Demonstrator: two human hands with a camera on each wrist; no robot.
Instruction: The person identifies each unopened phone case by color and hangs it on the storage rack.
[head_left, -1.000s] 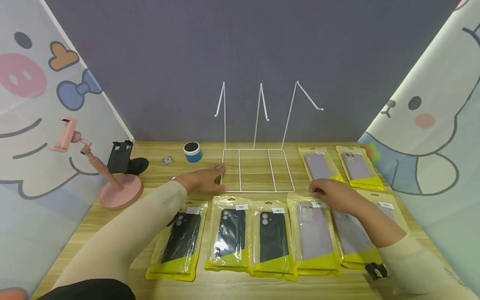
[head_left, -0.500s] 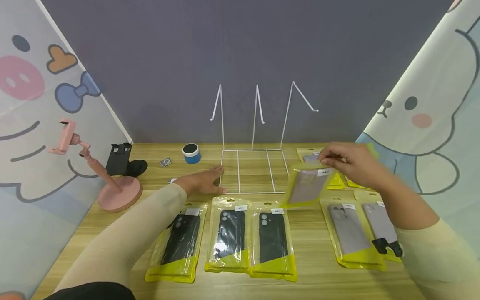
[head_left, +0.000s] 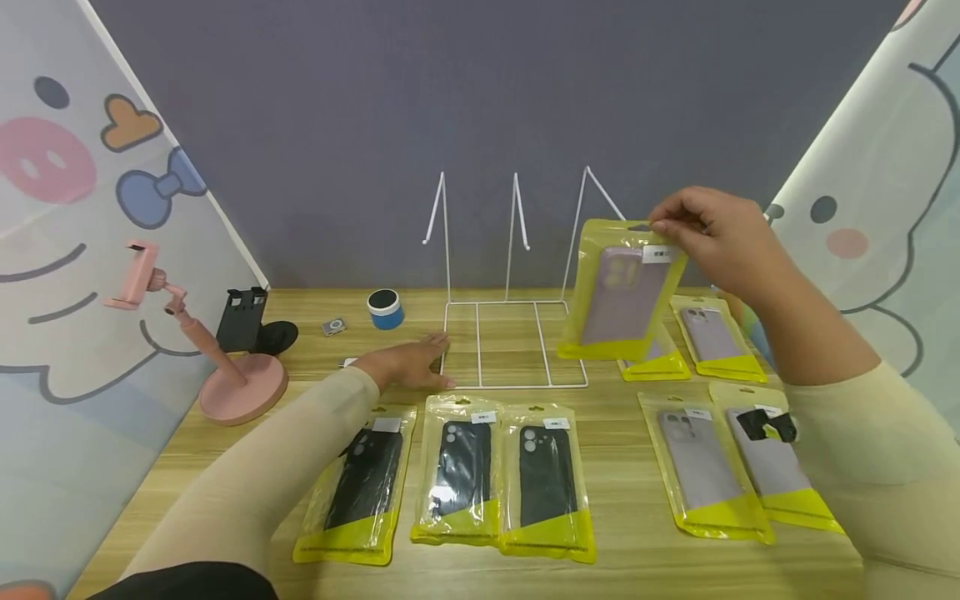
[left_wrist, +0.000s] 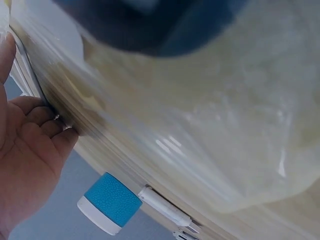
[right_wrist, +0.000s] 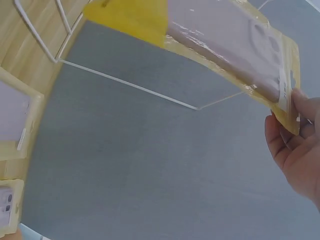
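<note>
Left hand point(head_left: 408, 364) lying flat, fingers straight, at frame centre, its beige-sleeved forearm stretched up from the lower left, right hand point(head_left: 712, 242) raised at upper right, thumb and fingers pinched, wrist bent, sleeved forearm entering from lower right

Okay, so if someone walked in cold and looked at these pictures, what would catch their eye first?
Probably the right hand holding a yellow-edged packet with a lilac phone case up in the air beside the rightmost hook of the white wire rack. Next, the row of three black-case packets on the wooden table, and the left hand resting at the rack's base.
</note>
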